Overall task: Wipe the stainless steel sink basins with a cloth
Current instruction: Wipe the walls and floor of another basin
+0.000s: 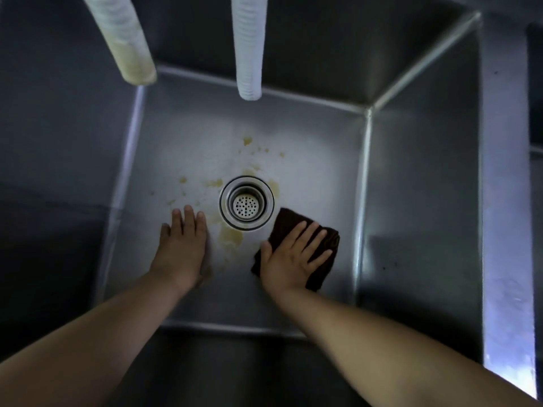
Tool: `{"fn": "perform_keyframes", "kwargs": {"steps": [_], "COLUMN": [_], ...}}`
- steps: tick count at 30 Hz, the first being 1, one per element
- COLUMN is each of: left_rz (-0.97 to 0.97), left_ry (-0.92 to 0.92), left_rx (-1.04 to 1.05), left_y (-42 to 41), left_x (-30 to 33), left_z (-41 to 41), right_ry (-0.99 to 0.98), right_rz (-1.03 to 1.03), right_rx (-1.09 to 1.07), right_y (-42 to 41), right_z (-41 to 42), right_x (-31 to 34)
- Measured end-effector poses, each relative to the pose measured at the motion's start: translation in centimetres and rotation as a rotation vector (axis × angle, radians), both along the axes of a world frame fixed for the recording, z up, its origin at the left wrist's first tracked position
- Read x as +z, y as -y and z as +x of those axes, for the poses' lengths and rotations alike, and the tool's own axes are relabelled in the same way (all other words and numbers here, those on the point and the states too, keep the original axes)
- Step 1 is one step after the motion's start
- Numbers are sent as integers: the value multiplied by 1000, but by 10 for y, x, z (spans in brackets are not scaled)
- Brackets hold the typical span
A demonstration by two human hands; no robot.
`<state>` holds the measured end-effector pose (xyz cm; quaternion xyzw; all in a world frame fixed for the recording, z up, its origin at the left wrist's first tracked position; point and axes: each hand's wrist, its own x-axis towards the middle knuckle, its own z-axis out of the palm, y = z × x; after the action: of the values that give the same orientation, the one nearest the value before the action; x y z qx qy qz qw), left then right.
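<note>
Sink basin [411,201] holds yellowish stains [230,237], dark cloth [286,227], both hands.

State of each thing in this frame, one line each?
Left hand: flat on the basin floor, empty.
Right hand: flat, pressing the cloth.
Cloth: dark, folded, right of the drain.
Basin floor: yellowish stains around the drain.
Drain strainer: seated.
Two hoses: hanging, not running.

Brushed steel basin [411,201], cloth [293,224] matt

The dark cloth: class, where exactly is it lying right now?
In the head view, the dark cloth lies flat on the basin floor, right of the drain strainer, pressed under the right hand.
</note>
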<state>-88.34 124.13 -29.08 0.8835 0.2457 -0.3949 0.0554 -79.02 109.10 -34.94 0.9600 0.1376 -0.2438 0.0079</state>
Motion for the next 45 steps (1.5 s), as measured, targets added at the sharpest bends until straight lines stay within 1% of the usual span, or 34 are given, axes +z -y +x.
{"fn": "perform_keyframes", "kwargs": {"steps": [2,4,6,9,11,14,18,20,22,25,31,35,38,41,43,45], "left_rz": [-12,-9,-17,-49,-54,-44,-31,-33,-23,-12,-20,-19,-22,-63,-78,-69], "left_ry": [18,33,35,13,1,-8,-24,-25,-22,-22,-6,16,-1,-31,-31,-15], "left_rx": [7,0,4,22,30,27,24,41,40,42,55,50,36,18,-39,-90], "left_y": [-1,-1,-3,-5,-5,-4,-2,-2,-1,0,-1,-2,-2,-8,-17,-32], "left_x": [-1,-3,-4,-5,-6,-7,-8,-9,-10,-9,-9,-4,4,18,35,59], "left_z": [-2,-3,-3,-3,-2,0,1,0,0,1,-2,-5,-4,-1,-3,-10], "right_ry": [46,107,162,191,211,266,306,300,286,253,189,173,142,89,35,21], "right_rz": [41,76,85,94,92,63,48,44,44,62,99,62,60,90,106,122], "right_rx": [-65,-81,-54,14,116,355,732,880,964,1020,1065,1072,1091,1194,1309,1412], "right_y": [-25,-50,-76,-109,-127,-139,-127,-117,-106,-85,-34,1,33,64,77,78], "right_z": [27,57,89,138,164,189,207,210,206,189,141,100,63,21,-2,-9], "right_x": [-3,-3,-5,-7,-8,-9,-7,-6,-4,-2,3,7,11,16,18,20]}}
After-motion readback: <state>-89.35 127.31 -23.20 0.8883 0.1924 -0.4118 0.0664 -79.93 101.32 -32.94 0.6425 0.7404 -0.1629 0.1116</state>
